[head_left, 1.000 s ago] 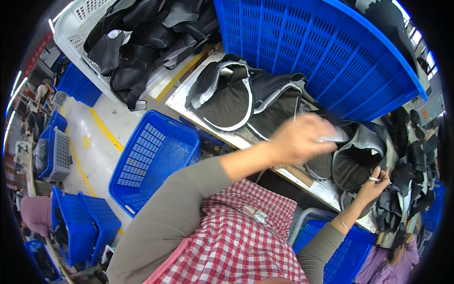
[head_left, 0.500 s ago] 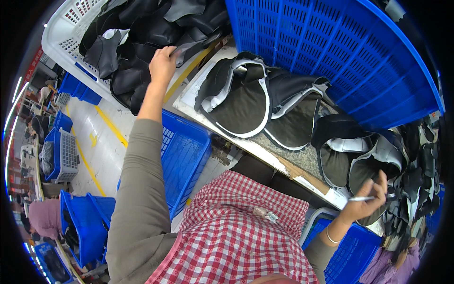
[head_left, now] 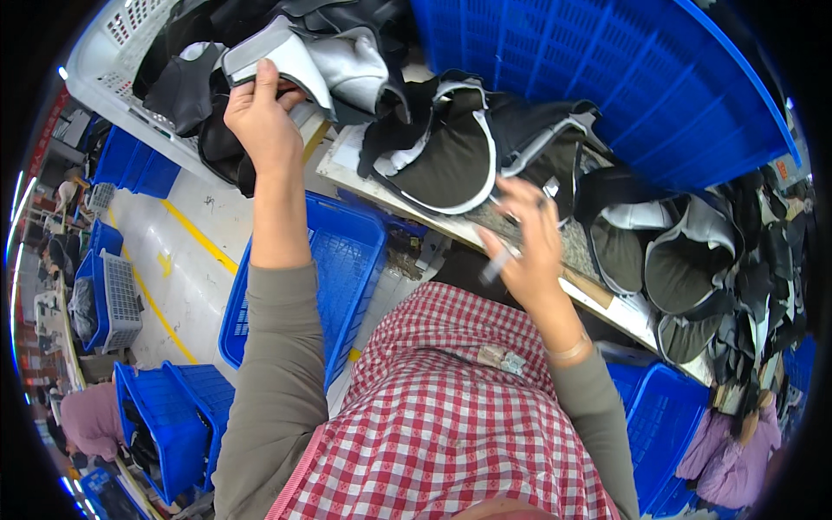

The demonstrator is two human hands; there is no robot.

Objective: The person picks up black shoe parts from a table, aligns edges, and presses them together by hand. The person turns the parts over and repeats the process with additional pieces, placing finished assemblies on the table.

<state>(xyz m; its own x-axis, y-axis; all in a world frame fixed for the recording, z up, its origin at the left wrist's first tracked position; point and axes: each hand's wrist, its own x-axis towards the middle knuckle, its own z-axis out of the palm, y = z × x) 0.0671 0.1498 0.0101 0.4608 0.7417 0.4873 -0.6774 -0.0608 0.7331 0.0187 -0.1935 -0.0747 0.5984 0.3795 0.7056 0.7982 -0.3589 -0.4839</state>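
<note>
At the upper left, my left hand [head_left: 264, 117] pinches the edge of a black shoe upper [head_left: 290, 56] turned so its white lining shows. This piece is over the white basket of dark pieces. My right hand [head_left: 533, 247] is above the bench edge with a slim pale tool [head_left: 496, 264] held in its bent fingers; motion blur hides its exact kind. Just beyond that hand lies a shoe upper [head_left: 446, 160] with a dark inside and white rim. Farther right along the bench sits another shoe upper [head_left: 689, 264].
A large blue crate [head_left: 607, 78] leans behind the bench [head_left: 624, 316]. The white basket [head_left: 108, 74] stands at upper left, and a blue crate [head_left: 347, 260] is on the floor below. Many dark pieces hang at the right, near a person in a lilac top [head_left: 732, 459].
My left hand has drawn the shoe upper toward me and turned its white lining up. My right hand has swung left from the bench's right end, still with the pale tool.
</note>
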